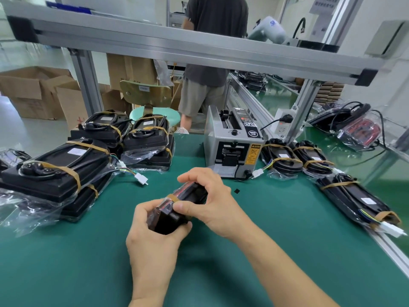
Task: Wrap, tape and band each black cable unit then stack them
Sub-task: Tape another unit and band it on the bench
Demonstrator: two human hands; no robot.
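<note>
we grip the unit [177, 207] with both hands, left [152, 238] steadying, right [210, 200] pinching its band [173, 198] to seat it.

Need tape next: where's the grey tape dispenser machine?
Head view: grey tape dispenser machine stands centre-right on the green mat, just beyond both hands.

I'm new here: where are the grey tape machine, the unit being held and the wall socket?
tape machine [232, 138]: head view, grey top.
held unit [170, 220]: head view, black end.
wall socket [284, 122]: head view, white face.

Cable unit [177, 207] mostly under hands.
</note>
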